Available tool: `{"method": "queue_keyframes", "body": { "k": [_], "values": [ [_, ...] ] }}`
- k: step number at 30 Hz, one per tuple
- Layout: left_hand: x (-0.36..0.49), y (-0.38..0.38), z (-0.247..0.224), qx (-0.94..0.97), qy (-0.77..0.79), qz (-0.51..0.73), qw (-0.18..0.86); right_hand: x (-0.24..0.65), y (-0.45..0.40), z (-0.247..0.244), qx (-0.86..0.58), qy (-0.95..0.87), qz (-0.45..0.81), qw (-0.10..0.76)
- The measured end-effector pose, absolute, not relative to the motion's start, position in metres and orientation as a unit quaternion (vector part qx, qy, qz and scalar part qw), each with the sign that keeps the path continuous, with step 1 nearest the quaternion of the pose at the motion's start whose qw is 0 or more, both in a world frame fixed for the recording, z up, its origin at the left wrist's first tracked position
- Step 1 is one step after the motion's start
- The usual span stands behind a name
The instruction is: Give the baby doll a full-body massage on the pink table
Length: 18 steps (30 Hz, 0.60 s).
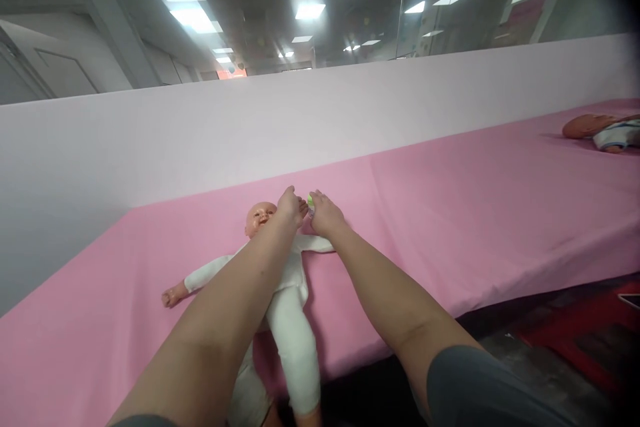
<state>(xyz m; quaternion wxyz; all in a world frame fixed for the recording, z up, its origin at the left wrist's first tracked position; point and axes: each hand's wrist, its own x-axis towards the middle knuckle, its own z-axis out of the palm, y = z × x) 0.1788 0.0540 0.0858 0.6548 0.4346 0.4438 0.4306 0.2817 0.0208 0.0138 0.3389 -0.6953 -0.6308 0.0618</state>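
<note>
A baby doll [295,327] in a white outfit lies on its back on the pink-covered surface, arms spread to the sides. My left forearm passes over its chest and hides part of it. Beside the doll's head, my left hand [292,208] is held up with the fingers loosely bent and apart, and nothing shows in it. Just to its right, my right hand [326,215] grips a small bottle [311,203] with a yellow-green top and a clear lower part. Most of the bottle is hidden by my fingers. Both hands are above the doll's outstretched arm.
The pink sheet [430,213] covers a long padded surface against a low white wall [310,117], with glass above it. Another doll [590,127] lies at the far right. A red stool-like object [575,327] stands on the floor at the lower right.
</note>
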Motion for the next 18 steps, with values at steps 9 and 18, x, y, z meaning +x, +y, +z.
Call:
{"method": "queue_keyframes", "body": {
  "k": [9,18],
  "values": [
    [0.079,0.007,0.11,0.351,0.331,0.479,0.733,0.262,-0.004,0.042,-0.651,-0.635,-0.027,0.414],
    [0.015,-0.031,0.079,0.288,0.28,0.481,0.779,0.154,-0.068,0.057,-0.357,-0.883,-0.012,0.303]
  ]
}}
